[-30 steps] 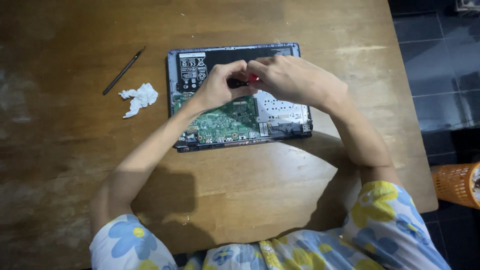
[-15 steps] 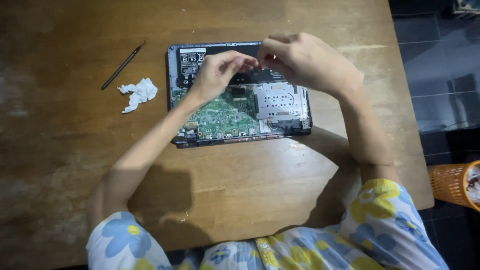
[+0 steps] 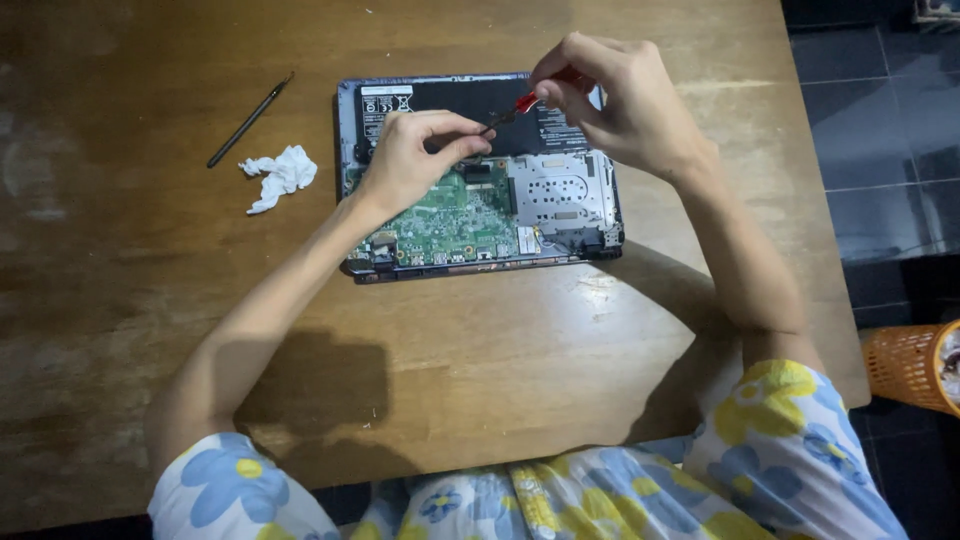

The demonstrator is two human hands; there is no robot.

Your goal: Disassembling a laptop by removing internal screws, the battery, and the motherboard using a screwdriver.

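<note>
Two hands over the opened laptop (image 3: 480, 215): right hand (image 3: 615, 105) has lifted since a sec ago, pinching a red-handled screwdriver (image 3: 510, 108), tip by left hand (image 3: 415, 160) fingertips, pinched together. Looks like repositioning btw screws. Tissue (image 3: 280, 172), thin tool (image 3: 250, 118) sit left.

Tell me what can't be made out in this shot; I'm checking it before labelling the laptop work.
Head view only:
- Tip of the red-handled tool: too small, covered by the left hand.
- Tool's handle end: wrapped by the right hand.
- Board area of the opened laptop under the left hand: hidden.
- Orange basket: cut off by the right edge.
- Thin dark tool by the crumpled tissue: its kind is too small to tell.
</note>
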